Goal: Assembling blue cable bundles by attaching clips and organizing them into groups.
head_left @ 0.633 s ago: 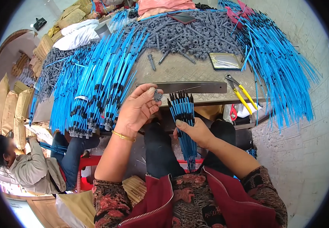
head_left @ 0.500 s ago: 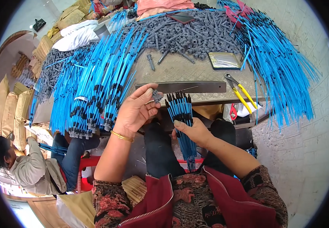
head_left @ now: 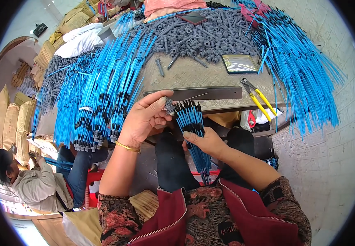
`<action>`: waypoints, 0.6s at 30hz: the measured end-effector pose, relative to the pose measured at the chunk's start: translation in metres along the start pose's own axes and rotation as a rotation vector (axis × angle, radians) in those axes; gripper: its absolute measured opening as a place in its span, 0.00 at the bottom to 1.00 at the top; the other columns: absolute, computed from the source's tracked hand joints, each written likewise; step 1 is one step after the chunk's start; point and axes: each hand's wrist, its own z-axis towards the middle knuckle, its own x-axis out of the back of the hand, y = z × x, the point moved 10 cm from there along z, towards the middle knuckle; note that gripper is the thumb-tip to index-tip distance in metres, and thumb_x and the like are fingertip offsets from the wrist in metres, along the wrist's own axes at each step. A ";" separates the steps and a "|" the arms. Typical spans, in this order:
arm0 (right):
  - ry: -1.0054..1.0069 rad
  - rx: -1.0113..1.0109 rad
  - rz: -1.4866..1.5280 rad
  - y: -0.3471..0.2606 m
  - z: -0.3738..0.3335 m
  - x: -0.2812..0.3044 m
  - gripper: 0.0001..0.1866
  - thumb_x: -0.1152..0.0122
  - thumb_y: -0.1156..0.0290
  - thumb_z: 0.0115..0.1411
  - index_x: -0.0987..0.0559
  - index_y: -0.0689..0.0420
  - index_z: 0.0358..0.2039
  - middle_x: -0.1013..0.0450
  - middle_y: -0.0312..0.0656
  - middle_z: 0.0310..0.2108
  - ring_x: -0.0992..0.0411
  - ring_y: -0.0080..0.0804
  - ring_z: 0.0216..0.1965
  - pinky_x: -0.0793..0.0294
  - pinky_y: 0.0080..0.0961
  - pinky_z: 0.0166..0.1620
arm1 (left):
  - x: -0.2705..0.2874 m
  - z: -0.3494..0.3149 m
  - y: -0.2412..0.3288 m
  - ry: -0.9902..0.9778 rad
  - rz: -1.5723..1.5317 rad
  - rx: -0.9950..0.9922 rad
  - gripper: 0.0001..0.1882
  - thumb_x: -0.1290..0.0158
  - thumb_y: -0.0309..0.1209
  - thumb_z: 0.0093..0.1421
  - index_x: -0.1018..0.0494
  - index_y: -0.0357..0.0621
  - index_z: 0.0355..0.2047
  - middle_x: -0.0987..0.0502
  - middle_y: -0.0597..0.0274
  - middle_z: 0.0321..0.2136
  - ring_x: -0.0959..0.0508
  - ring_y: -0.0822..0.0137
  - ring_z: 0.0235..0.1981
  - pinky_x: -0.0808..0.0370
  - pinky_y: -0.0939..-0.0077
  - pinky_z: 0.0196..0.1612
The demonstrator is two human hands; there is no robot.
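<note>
The person's right hand (head_left: 205, 141) is gripping a bundle (head_left: 192, 127) of blue cables just below their black tips, fingers wrapped round it so the tips are fanning upward toward the near edge of the table (head_left: 194, 76) while the tails are hanging down between the knees. The left hand (head_left: 144, 119) is sitting just left of the bundle, thumb and fingertips pinching a small grey plug (head_left: 169, 106) that is touching the black tips at the bundle's left side; a gold bangle (head_left: 127, 146) is circling that wrist. A dark metal bar (head_left: 202, 93) is lying along the table's near edge, just beyond both hands. Right of it, yellow-handled pliers (head_left: 259, 97) are resting near the table's right corner, with a flat tray (head_left: 240, 63) of thin wires a little farther back. A big heap of grey plugs (head_left: 202, 35) is filling the far part of the table, and a few loose ones are lying apart on the bare top. Long blue cables are draping over the table's left side (head_left: 103, 94) in thick sheaves, black ends pointing down, and more are spilling over the right side (head_left: 300, 78) toward the tiled floor. Low at the left, another person (head_left: 34, 184) in a pale jacket is sitting, well apart from the hands, with stacked sacks (head_left: 11, 123) beyond them
</note>
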 end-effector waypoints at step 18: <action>0.030 0.041 -0.010 -0.002 -0.002 -0.004 0.19 0.45 0.54 0.58 0.24 0.60 0.29 0.27 0.36 0.24 0.29 0.21 0.27 0.30 0.20 0.33 | -0.023 -0.016 0.023 0.050 0.467 -0.115 0.19 0.51 0.16 0.52 0.33 0.37 0.46 0.25 0.59 0.40 0.26 0.75 0.37 0.28 0.81 0.41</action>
